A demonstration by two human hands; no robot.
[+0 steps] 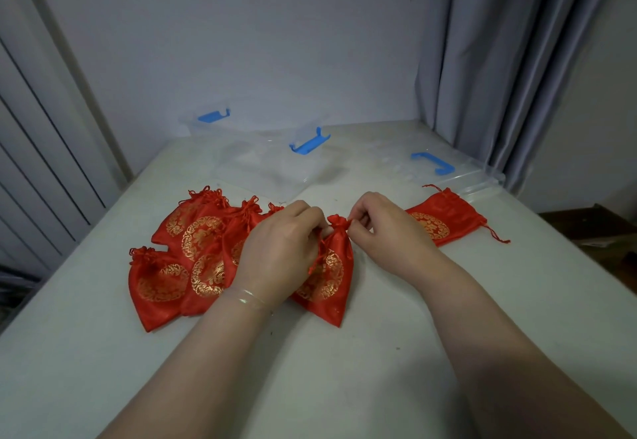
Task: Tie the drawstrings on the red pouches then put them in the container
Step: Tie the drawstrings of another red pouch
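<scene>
A red pouch (331, 280) with a gold round pattern lies in the middle of the table, its neck gathered. My left hand (279, 252) pinches the drawstring on the neck's left side, and my right hand (382, 228) pinches the string on its right side. A pile of several red pouches (193, 252) with gathered necks lies to the left. One more red pouch (444, 220) lies flat at the right with its mouth ungathered and strings loose. A clear container (272, 166) with blue latches stands behind the hands.
The container's clear lid (444, 170) with a blue handle lies at the back right of the white table (344, 369). A grey curtain (499, 77) hangs at the right, and the wall is close behind the table.
</scene>
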